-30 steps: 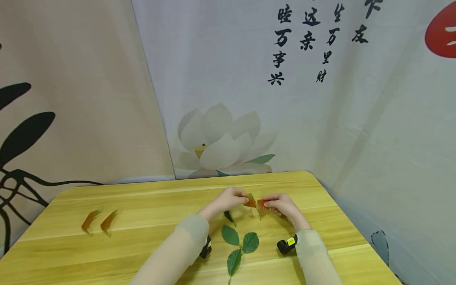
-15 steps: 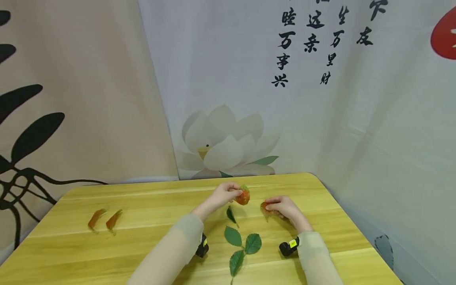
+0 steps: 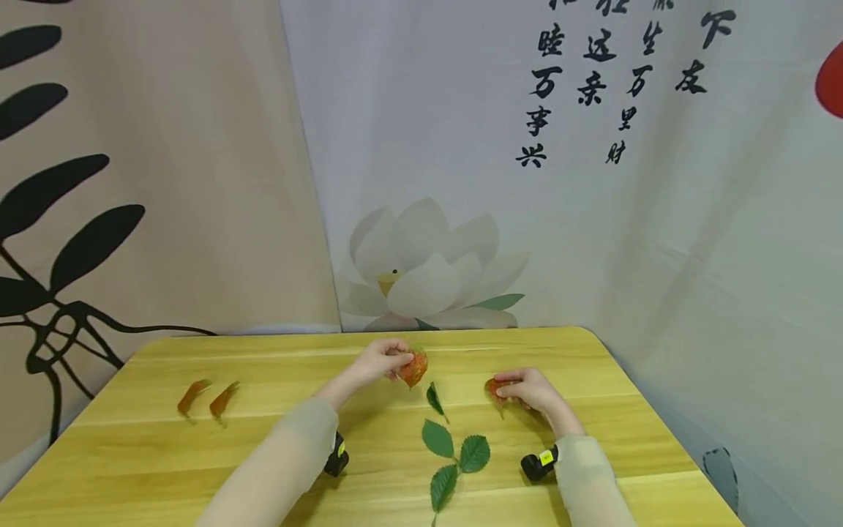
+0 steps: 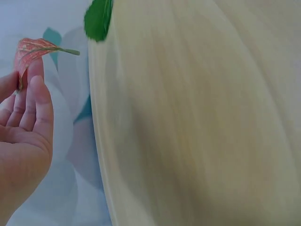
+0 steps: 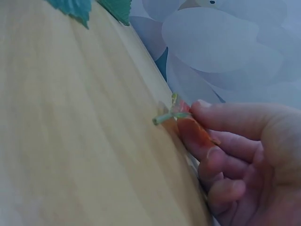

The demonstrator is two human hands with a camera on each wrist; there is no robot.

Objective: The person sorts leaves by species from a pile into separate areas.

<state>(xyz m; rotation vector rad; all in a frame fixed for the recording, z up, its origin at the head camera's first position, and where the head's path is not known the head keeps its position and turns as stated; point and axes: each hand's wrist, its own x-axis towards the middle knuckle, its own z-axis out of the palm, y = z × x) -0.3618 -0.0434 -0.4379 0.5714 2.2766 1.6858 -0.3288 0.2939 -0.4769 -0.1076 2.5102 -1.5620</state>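
Note:
My left hand (image 3: 377, 364) pinches a red-orange leaf (image 3: 415, 367) between thumb and fingers, over the far part of the table. In the left wrist view this leaf (image 4: 34, 52) is curled, with its greenish stalk pointing right. Farther right, my right hand (image 3: 535, 391) pinches a second red leaf (image 3: 493, 391), held low over the table. Its short pale stem points left in the right wrist view, where thumb and index finger partly cover the leaf (image 5: 194, 131). Between the hands lies a small dark green leaf (image 3: 435, 398), just beyond a sprig of three green leaves (image 3: 444, 486).
Two more red-orange leaves, one (image 3: 193, 397) beside the other (image 3: 225, 402), lie at the left of the wooden table (image 3: 276, 373). Behind the table's far edge hangs a printed cloth (image 3: 448, 146) with a lotus and black characters. Each wrist carries a small black camera (image 3: 539, 465).
Holding its red leaf, my left hand has moved left, away from the right hand, and turned the leaf's face toward the head camera. My right hand stays nearly in place, still pinching its leaf.

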